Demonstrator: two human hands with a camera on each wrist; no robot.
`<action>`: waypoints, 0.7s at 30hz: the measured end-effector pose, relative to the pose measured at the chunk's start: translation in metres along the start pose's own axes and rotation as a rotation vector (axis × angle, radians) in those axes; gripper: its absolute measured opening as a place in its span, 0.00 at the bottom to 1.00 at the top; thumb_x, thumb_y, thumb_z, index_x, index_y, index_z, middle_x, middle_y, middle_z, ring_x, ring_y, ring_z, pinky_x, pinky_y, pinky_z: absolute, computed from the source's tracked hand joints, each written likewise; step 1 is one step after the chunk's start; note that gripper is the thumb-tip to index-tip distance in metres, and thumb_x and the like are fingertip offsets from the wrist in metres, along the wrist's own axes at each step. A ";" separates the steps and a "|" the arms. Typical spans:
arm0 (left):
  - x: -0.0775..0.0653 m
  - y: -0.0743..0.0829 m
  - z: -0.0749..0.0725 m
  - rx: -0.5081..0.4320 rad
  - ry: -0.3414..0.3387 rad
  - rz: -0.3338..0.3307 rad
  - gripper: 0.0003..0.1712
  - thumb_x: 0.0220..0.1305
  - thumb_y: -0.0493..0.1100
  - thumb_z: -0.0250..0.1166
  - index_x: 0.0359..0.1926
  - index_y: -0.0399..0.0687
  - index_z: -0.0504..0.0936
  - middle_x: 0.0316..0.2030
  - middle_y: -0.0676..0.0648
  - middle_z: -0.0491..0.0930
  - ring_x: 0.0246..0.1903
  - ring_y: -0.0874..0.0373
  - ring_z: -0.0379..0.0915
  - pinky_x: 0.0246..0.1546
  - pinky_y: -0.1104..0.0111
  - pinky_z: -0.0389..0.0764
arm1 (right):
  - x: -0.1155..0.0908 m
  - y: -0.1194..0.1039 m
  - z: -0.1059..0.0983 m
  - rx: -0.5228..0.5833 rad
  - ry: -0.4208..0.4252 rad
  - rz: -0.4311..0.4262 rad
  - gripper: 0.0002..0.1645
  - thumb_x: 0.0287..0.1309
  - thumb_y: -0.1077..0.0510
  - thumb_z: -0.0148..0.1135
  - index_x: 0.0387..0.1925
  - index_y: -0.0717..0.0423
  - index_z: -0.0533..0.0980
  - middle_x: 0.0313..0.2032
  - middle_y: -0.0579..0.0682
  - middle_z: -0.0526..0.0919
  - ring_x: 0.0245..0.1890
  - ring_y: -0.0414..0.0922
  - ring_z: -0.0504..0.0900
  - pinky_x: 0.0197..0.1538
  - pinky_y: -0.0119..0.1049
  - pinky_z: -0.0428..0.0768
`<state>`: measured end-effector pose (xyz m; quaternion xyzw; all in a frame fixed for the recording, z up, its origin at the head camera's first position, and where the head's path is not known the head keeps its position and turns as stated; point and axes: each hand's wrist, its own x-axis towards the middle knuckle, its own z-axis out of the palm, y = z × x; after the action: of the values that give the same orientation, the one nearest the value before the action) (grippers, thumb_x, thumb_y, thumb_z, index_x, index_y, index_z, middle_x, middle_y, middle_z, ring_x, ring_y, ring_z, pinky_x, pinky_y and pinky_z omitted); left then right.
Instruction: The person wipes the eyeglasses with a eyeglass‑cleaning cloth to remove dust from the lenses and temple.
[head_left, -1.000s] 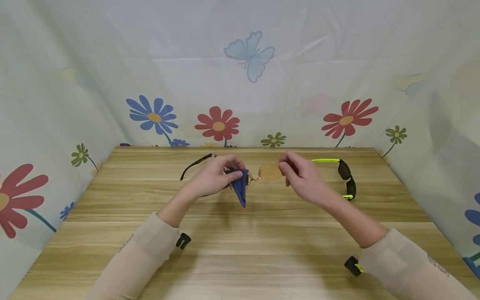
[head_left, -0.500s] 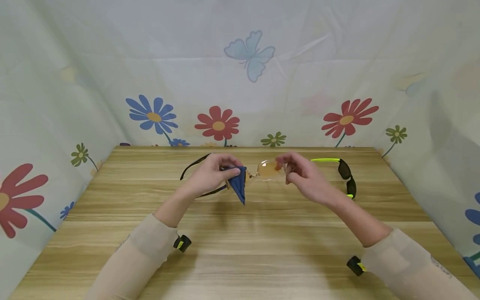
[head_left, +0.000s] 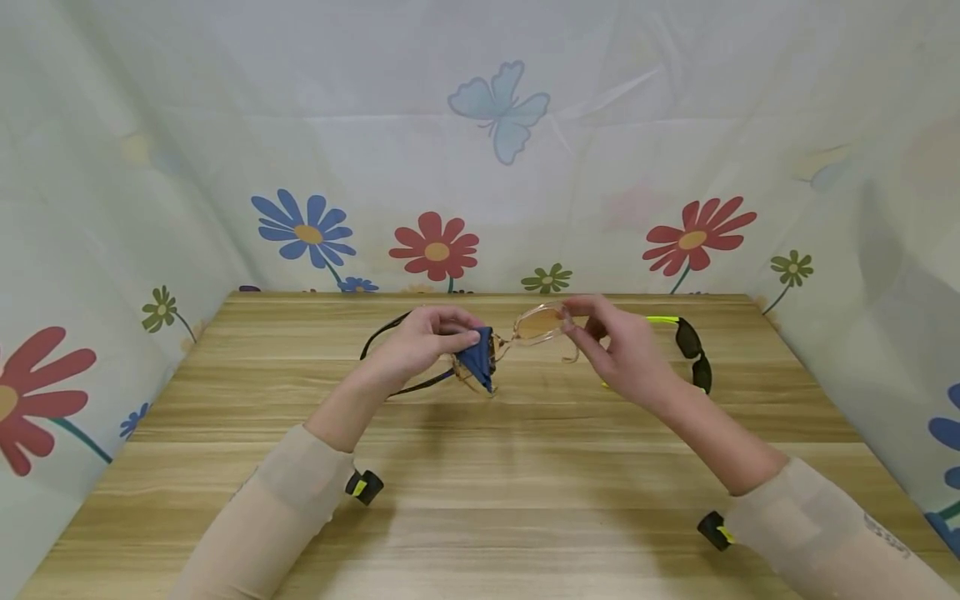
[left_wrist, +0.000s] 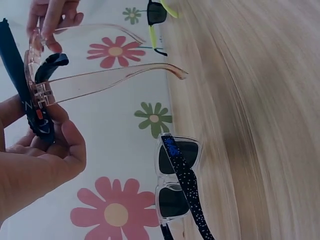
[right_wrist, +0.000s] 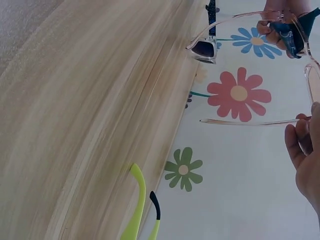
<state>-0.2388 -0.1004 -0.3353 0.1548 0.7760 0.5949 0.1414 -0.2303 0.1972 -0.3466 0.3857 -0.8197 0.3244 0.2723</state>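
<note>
A pair of glasses with a clear pinkish frame and orange-tinted lenses is held up above the table between both hands. My left hand pinches a folded blue cloth over the left lens, which the cloth mostly hides. In the left wrist view, the cloth wraps the rim beside the hinge, and a clear temple sticks out from it. With thumb and fingers, my right hand grips the other end of the frame at the right lens. Both temples hang unfolded in the right wrist view.
Clear-framed sunglasses with dark lenses and speckled black temples lie behind my left hand. Neon-yellow sunglasses with dark lenses lie beyond my right hand. The wooden table ends at a flower-printed cloth backdrop.
My right hand shifts its hold on the frame's right end, its fingers loosening and then pinching again. The glasses tilt, right lens upward. The left hand keeps the cloth, whose hanging corner is higher.
</note>
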 end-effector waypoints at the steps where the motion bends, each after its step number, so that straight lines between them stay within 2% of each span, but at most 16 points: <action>1: 0.000 0.000 0.000 -0.006 0.000 -0.001 0.14 0.75 0.38 0.62 0.56 0.37 0.82 0.44 0.43 0.85 0.46 0.52 0.81 0.56 0.57 0.76 | 0.000 0.000 0.000 -0.008 0.010 0.005 0.18 0.62 0.71 0.68 0.53 0.64 0.77 0.39 0.50 0.86 0.21 0.35 0.75 0.22 0.30 0.69; 5: 0.001 -0.002 0.001 -0.032 -0.004 -0.003 0.14 0.75 0.37 0.62 0.57 0.38 0.82 0.46 0.42 0.85 0.46 0.51 0.81 0.53 0.58 0.78 | 0.001 -0.002 0.001 -0.021 0.039 0.044 0.11 0.64 0.69 0.67 0.48 0.63 0.80 0.36 0.49 0.87 0.21 0.35 0.77 0.23 0.27 0.70; 11: 0.001 -0.006 0.002 -0.010 0.030 0.012 0.13 0.75 0.39 0.63 0.56 0.40 0.83 0.48 0.43 0.85 0.44 0.51 0.80 0.49 0.57 0.80 | -0.001 -0.008 0.003 -0.002 0.027 0.139 0.03 0.66 0.68 0.65 0.40 0.61 0.82 0.26 0.45 0.84 0.17 0.35 0.72 0.21 0.27 0.69; 14: 0.001 -0.007 0.001 -0.029 0.063 0.029 0.13 0.75 0.38 0.63 0.56 0.39 0.83 0.49 0.41 0.84 0.45 0.50 0.79 0.48 0.57 0.80 | -0.002 -0.009 0.003 0.011 -0.005 0.197 0.03 0.67 0.67 0.64 0.36 0.60 0.83 0.24 0.44 0.82 0.17 0.36 0.73 0.20 0.28 0.70; 21: 0.000 -0.010 -0.001 -0.066 0.147 0.067 0.12 0.73 0.37 0.65 0.54 0.37 0.84 0.47 0.42 0.86 0.45 0.52 0.80 0.50 0.60 0.79 | -0.005 -0.011 0.004 -0.023 -0.156 0.360 0.09 0.69 0.64 0.63 0.29 0.58 0.81 0.21 0.43 0.79 0.16 0.39 0.73 0.20 0.32 0.70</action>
<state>-0.2396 -0.1039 -0.3444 0.1319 0.7586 0.6343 0.0689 -0.2188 0.1909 -0.3495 0.2535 -0.8977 0.3277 0.1499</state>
